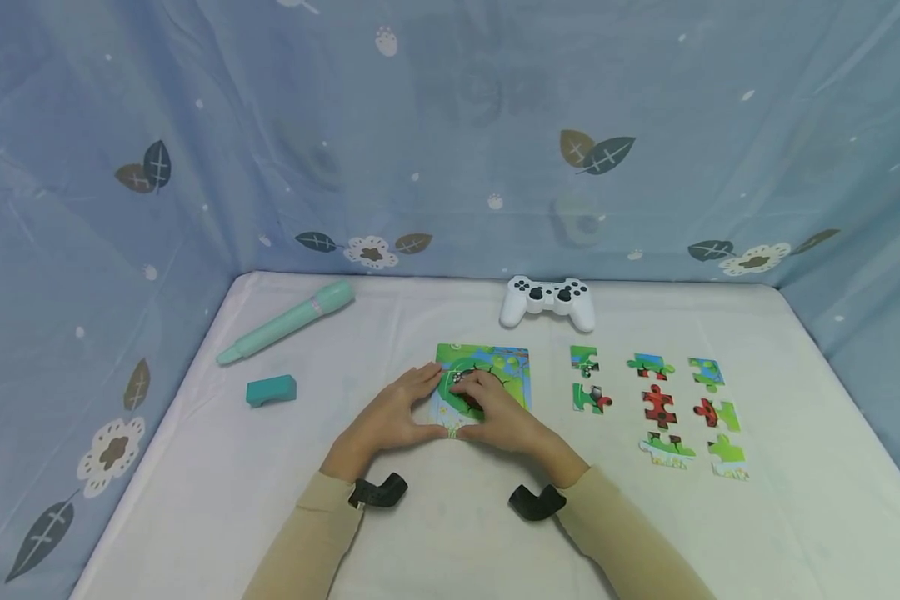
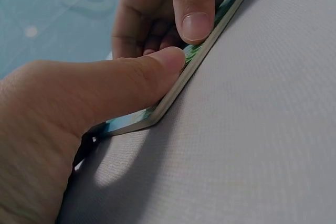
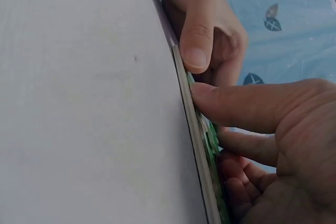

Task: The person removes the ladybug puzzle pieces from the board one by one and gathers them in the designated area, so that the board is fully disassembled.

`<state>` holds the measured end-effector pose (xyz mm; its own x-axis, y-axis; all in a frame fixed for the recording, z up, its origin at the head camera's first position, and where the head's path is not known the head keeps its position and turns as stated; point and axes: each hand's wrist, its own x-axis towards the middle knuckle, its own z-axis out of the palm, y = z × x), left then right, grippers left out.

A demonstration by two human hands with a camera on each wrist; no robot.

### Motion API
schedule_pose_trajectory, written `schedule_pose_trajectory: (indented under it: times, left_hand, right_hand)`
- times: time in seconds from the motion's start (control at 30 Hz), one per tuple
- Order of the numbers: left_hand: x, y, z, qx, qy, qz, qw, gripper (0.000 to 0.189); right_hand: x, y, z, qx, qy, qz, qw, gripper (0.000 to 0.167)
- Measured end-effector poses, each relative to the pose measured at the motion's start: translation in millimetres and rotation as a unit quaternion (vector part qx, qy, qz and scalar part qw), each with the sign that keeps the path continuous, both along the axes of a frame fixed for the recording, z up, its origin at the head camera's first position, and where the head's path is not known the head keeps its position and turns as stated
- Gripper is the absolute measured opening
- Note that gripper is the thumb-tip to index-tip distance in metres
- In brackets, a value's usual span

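Note:
A square puzzle board [image 1: 519, 367] with a green picture lies flat on the white table. My left hand [image 1: 399, 417] rests at its left side, fingers extended along the edge and thumb pressing the near left corner. My right hand [image 1: 508, 422] bends over the board, thumb at the near edge and index finger farther in. Between them they pinch a green puzzle piece [image 3: 211, 137], mostly hidden by the hands and lying low on the board. Both thumb tips nearly meet in the left wrist view. The right hand's other fingers are curled.
Right of the board lie several loose puzzle pieces [image 1: 659, 407] in rows. A white game controller [image 1: 547, 302] sits behind it. To the left are a mint-green pen-shaped tube [image 1: 285, 327] and a teal block [image 1: 272, 390]. A blue patterned curtain [image 1: 450, 150] surrounds the table.

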<state>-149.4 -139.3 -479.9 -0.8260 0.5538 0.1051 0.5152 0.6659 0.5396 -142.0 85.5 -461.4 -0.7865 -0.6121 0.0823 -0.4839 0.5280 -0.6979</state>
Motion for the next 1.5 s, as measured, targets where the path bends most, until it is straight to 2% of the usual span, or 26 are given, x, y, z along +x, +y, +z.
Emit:
schedule_pose_trajectory:
  times: [0.47,1.0,1.27,1.5]
  left_hand:
    - [0.6,0.0,1.1,0.002,-0.002,0.002,1.0000,0.089]
    - [-0.2,0.5,0.0,-0.008,-0.007,0.004,0.9999,0.090]
    - [1.1,-0.5,-1.7,-0.003,0.004,0.000,1.0000,0.090]
    - [1.9,-1.4,-3.5,-0.006,0.015,-0.001,0.9999,0.089]
  right_hand:
    - [1.8,-3,0.6,-0.006,-0.009,-0.009,0.9999,0.053]
    - [-1.2,4,2.2,0.028,0.031,0.001,0.9991,0.054]
    - [-1.3,14,8.7,0.002,0.000,0.012,0.9999,0.054]
    - [2.6,41,20.3,-0.001,-0.016,0.005,0.9999,0.053]
